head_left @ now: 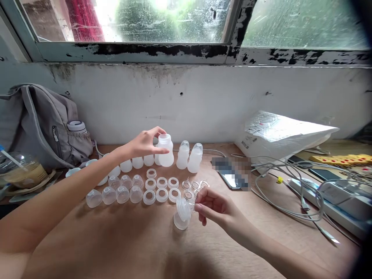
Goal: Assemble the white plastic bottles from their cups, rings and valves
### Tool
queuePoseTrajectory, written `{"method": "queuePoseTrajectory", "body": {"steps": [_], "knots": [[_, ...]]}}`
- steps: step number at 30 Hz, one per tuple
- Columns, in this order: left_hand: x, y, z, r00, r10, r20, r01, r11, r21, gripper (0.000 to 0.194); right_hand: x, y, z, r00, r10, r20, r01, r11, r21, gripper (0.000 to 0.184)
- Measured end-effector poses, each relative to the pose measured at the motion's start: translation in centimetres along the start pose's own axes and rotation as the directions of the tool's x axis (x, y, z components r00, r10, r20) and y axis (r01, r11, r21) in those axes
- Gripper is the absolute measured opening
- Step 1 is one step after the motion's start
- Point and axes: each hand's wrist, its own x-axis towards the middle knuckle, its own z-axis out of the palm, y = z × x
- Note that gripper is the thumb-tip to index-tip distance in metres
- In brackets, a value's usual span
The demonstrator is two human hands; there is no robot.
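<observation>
My left hand (151,143) is closed around the neck of a translucent white baby bottle (166,157), open at its top. Low at the middle of the table, my right hand (213,207) pinches the right side of a tilted translucent bottle top (183,209) with ridges. A clear dome cap (180,223) is directly below that top. Two capped bottles (195,158) stand right of my left hand. White collar rings (162,195) lie in rows, with clear nipples (187,194) beside them, partly hidden by my right hand. Several clear caps (123,194) are to their left.
Several bottle bodies (126,166) line the back left, partly behind my left arm. A phone (232,178) lies right of the nipples. Looped cables (286,205), a power strip (328,209) and a white bag (287,135) fill the right. A grey backpack (37,124) stands at left.
</observation>
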Motion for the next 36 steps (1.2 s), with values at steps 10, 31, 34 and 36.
{"method": "queuePoseTrajectory", "body": {"steps": [10,31,34,36], "knots": [[6.7,-4.2,4.2,0.974,-0.104,0.199,0.063,0.977,0.202,0.059,-0.1,1.1,0.3,0.999,0.005,0.033,-0.003,0.999,-0.035,0.023],[1.6,-0.3,5.6,0.996,-0.072,-0.046,0.082,0.955,0.285,0.037,1.2,1.6,-1.2,0.999,0.010,-0.051,-0.007,0.997,0.074,0.024],[-2.6,2.9,5.8,0.995,-0.017,0.099,0.010,0.997,0.076,0.037,1.3,1.5,-1.2,0.988,-0.027,-0.154,0.043,0.994,0.101,0.021],[-4.7,4.1,6.4,0.975,0.036,0.221,-0.033,0.999,-0.020,0.041,1.4,1.7,-1.4,0.975,-0.051,-0.215,0.075,0.992,0.104,0.019]]}}
